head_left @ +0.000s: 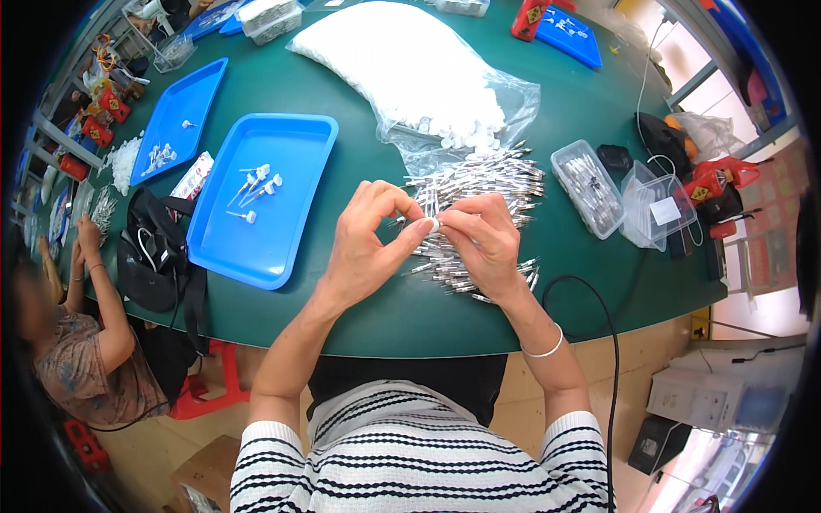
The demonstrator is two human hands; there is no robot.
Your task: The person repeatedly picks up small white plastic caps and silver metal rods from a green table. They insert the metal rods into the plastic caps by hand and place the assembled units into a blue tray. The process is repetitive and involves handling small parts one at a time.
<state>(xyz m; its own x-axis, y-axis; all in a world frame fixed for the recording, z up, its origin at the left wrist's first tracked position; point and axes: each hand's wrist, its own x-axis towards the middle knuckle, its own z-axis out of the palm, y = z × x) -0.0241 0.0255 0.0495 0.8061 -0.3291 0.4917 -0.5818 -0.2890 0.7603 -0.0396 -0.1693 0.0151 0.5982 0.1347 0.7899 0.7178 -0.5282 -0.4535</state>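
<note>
The green table (359,321) is topped by a bag of white caps (393,60), a blue tray (286,209) and a heap of metal stems (505,184). Over the heap's left part, the fingertips of the left hand (369,246) and right hand (487,246) are drawn together in a pinch, and a single white cap (434,225) is held between them. If pressed crookedly or gripped loosely, it could be dropped among the stems
</note>
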